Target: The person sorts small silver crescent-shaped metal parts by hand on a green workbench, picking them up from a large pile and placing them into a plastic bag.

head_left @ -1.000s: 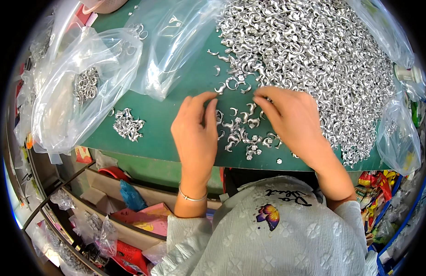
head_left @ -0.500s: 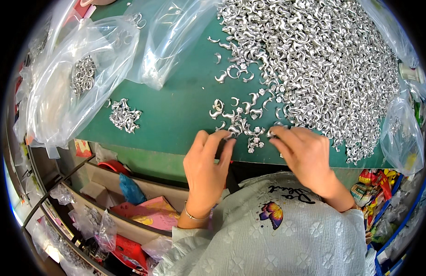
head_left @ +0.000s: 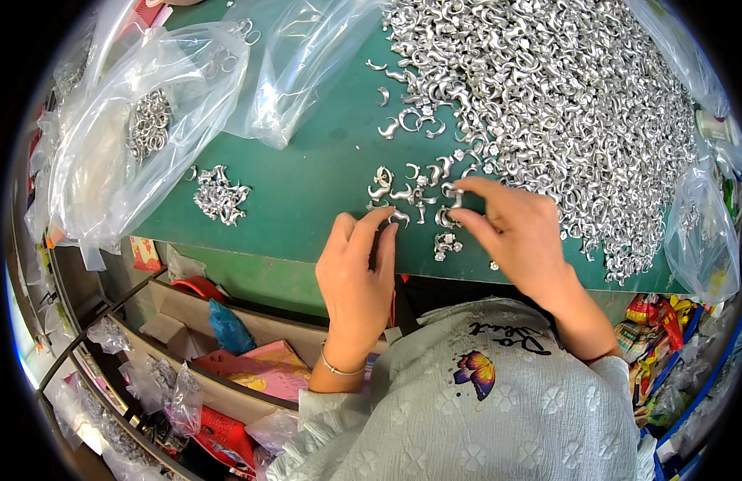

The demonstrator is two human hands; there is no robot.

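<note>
My left hand [head_left: 356, 276] is at the near edge of the green tabletop, thumb and forefinger pinched at a small curved silver metal piece [head_left: 400, 216]. To its right, my right hand [head_left: 522, 240] has its thumb and forefinger bent around a few curved silver metal pieces [head_left: 454, 195], touching them at both fingertips. Loose pieces [head_left: 419, 192] lie scattered between and beyond the hands, some with flower-shaped heads. Near the right thumb sits a little cluster of flower-headed pieces [head_left: 446, 245]. A huge pile of similar pieces [head_left: 579, 112] covers the right side.
A small separate heap of metal pieces [head_left: 221, 196] lies at left. Behind it, a clear plastic bag [head_left: 90, 176] holds rings [head_left: 150, 124]; another clear bag [head_left: 287, 72] lies at the back. Below the table edge is an open drawer [head_left: 267, 385] with bags and papers.
My right hand has moved up and left from beside the pile to the loose pieces. My left hand has risen slightly and stays pinched. Some loose pieces between the hands have shifted.
</note>
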